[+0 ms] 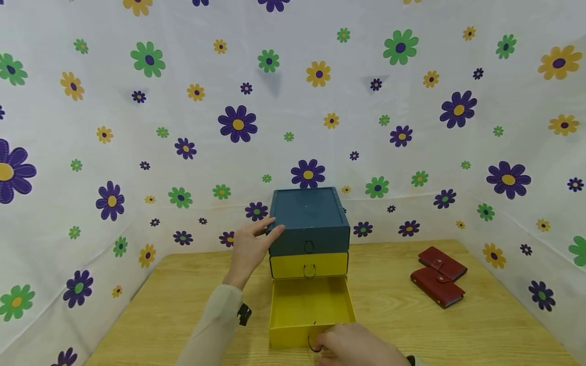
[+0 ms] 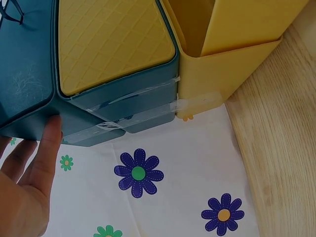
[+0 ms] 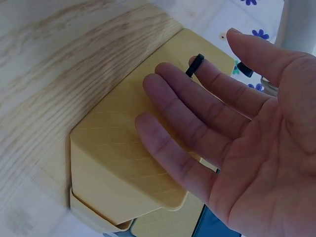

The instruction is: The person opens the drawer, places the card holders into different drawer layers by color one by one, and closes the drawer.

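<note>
Hands on the little drawer box (image 1: 309, 218) on the table (image 1: 183, 300).
Your left hand (image 1: 251, 247) rests flat against its blue side, fingers straight. Your right hand (image 1: 354, 345), fingers open, touches the pulled-out yellow bottom drawer (image 1: 311, 305).

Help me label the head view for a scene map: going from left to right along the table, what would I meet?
Left hand on the drawer box's side → stacked drawer box with its bottom yellow drawer pulled out, right hand at its front → two red wallets on the wooden table.
</note>
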`<state>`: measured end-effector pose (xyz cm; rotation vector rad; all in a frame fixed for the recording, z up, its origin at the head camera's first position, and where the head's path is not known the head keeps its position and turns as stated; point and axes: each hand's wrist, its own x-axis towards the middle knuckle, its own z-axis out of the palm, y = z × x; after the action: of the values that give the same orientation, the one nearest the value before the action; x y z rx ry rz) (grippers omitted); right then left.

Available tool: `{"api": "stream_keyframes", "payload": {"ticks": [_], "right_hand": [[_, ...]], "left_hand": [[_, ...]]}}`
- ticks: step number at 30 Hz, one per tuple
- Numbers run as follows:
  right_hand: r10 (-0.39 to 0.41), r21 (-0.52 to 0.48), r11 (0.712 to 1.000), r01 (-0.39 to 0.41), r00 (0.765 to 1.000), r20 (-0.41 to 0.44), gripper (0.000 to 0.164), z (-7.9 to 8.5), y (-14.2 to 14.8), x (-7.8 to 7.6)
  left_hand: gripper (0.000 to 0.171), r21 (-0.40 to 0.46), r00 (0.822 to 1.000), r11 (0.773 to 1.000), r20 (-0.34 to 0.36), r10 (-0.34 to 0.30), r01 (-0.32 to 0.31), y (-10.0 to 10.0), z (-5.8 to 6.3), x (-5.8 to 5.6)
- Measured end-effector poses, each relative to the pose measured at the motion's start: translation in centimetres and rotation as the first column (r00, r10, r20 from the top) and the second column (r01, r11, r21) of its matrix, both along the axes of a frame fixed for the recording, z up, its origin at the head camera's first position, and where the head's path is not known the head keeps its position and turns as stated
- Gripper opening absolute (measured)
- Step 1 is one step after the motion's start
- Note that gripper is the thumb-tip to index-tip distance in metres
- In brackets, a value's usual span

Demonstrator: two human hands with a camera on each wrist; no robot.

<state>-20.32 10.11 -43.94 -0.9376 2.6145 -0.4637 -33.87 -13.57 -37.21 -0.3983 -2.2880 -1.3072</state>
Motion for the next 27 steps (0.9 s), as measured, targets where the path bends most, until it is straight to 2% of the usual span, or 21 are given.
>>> {"api": "stream_keyframes", "payload": {"ticks": [13,18,27], "right_hand": [[0.045,0.029,0.999,-0.044,0.997,-0.066,0.021,0.2,-0.2,1.3],[0.067,0.02,0.998,-0.066,0.996,-0.056,0.023,0.3,0.0,1.6],[-0.001,-0.04,0.999,0.001,1.0,-0.008,0.027,1.3,0.5,1.4]], "left_hand": [[0.056,0.018,1.0,1.0,0.001,-0.003,0.003,-0.1,-0.1,-0.1],[0.057,0.023,1.0,1.0,0.003,-0.009,0.009,-0.1,-0.1,-0.1],[0.058,0.02,1.0,1.0,0.008,-0.01,0.01,-0.1,-0.2,-0.1]]}}
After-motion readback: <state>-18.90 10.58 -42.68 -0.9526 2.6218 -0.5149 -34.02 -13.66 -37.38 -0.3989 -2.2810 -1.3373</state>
